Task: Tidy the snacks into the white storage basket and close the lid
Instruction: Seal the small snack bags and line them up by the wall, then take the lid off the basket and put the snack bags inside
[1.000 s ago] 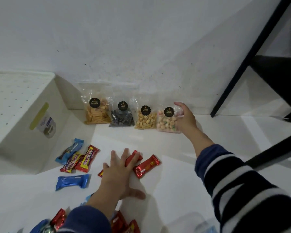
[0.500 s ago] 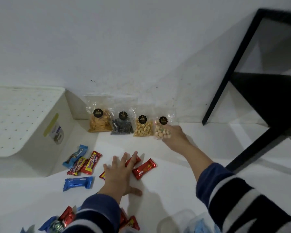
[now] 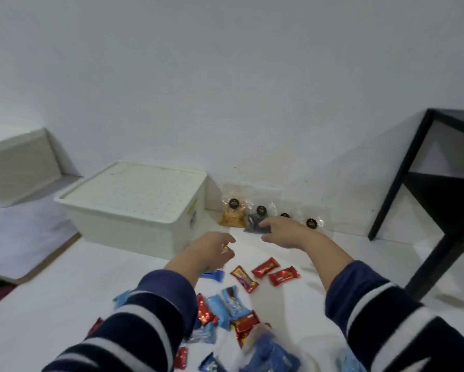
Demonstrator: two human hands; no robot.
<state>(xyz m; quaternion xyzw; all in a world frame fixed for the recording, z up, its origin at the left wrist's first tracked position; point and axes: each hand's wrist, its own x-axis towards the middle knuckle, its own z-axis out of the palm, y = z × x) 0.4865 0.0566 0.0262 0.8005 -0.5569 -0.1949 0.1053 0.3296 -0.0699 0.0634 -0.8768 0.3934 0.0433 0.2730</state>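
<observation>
We see both hands reaching forward over the white floor, toward the white storage basket (image 3: 134,210), which sits against the wall with its perforated lid (image 3: 130,193) shut on top. A small label shows on the basket's right side wall, too blurred to read.

The left hand (image 3: 209,251) hovers just right of the basket's near corner, fingers curled; something small and yellowish sits at its fingertips, but we cannot tell whether the hand pinches it or only passes over it. The right hand (image 3: 287,233) stretches out with relaxed, spread fingers and holds nothing; it covers part of the row of clear snack bags along the wall.

That row runs rightward from the basket: an orange snack bag (image 3: 233,220), a dark snack bag (image 3: 256,225), a third one almost wholly hidden behind the right hand, and a pale snack bag (image 3: 312,222). Each carries a round black sticker with gold print — too small for us to read.

Nearer us, wrapped candies lie scattered: three red candies (image 3: 264,272) between the forearms, a blue candy (image 3: 212,275) under the left wrist, and a mixed red-and-blue pile (image 3: 231,315) by the striped sleeves. Their wrappers show printing, but motion blur leaves no brand legible.

A black shelf frame (image 3: 440,200) stands at the right, against the wall.
</observation>
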